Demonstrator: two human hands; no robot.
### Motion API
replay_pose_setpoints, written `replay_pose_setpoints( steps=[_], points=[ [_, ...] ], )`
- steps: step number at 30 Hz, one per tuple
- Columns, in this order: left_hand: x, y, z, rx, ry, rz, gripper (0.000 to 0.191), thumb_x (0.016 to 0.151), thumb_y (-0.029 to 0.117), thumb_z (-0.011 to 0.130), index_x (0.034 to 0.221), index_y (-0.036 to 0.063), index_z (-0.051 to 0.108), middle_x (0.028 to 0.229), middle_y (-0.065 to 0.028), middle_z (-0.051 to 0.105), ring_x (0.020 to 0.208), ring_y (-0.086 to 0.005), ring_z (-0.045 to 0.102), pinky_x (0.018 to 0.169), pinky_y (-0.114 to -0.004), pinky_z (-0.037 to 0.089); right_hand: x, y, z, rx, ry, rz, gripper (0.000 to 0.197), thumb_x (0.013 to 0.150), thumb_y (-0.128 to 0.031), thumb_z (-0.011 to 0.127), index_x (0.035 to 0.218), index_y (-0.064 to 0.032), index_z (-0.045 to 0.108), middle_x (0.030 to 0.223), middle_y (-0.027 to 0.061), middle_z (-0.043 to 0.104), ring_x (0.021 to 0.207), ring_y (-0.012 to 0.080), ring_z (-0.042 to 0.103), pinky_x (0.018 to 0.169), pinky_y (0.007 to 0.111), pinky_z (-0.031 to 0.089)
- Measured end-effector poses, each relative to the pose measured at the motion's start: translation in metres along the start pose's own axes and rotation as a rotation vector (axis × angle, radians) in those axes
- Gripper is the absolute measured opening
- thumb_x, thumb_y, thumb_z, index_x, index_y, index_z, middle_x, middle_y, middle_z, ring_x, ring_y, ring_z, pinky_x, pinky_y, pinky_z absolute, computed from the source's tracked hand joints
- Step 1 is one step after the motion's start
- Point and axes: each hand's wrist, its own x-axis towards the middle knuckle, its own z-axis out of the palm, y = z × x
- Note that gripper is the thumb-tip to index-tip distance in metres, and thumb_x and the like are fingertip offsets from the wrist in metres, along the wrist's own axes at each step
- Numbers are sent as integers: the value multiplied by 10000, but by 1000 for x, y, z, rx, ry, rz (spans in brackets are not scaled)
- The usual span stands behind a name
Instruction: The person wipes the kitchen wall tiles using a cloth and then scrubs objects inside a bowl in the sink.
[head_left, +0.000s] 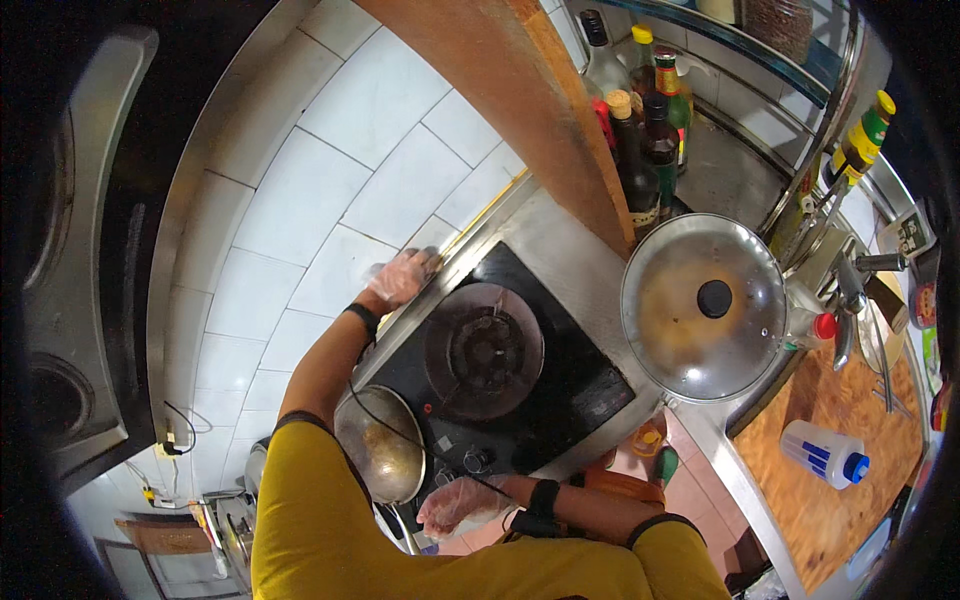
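My left hand (403, 277), in a clear plastic glove, reaches across to the steel ledge (469, 236) at the foot of the white tiled wall (322, 172). Its fingers press on a small dark pad (433, 259), partly hidden and too blurred to name exactly. My right hand (461, 506), also gloved, hangs loosely curled by the front edge of the black gas hob (577, 375), near its knobs; nothing shows in it. Between the arms lies the round burner (485, 351). A metal pan (381, 442) sits on the hob's left part, beneath a dark cord.
A large glass-lidded pan (701, 307) stands right of the hob. Behind it are bottles (660, 142) and a metal rack (817, 97). A wooden board (840, 517) bears a plastic bottle (821, 454). A wooden panel (517, 97) juts in above; a range hood (97, 247) hangs left.
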Motion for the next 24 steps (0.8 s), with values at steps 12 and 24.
replay_pose_setpoints(
  steps=[12, 24],
  points=[
    [-33, -28, 28, -75, -83, -95, 410, 1037, 176, 512, 1425, 99, 623, 1348, -136, 632, 1187, -316, 618, 1052, -428, 534, -14, -4, 9, -121, -9, -25, 440, 1058, -152, 712, 1447, -6, 569, 1220, 111, 702, 1133, 207, 653, 967, 349, 517],
    [219, 27, -30, -356, 463, 219, 306, 1003, 167, 518, 1246, 79, 681, 1228, -166, 693, 1074, -369, 652, 999, -464, 522, -37, -24, 7, -16, 156, -179, 428, 1063, -138, 686, 1456, -1, 587, 1243, 163, 730, 1139, 278, 707, 935, 407, 579]
  ],
)
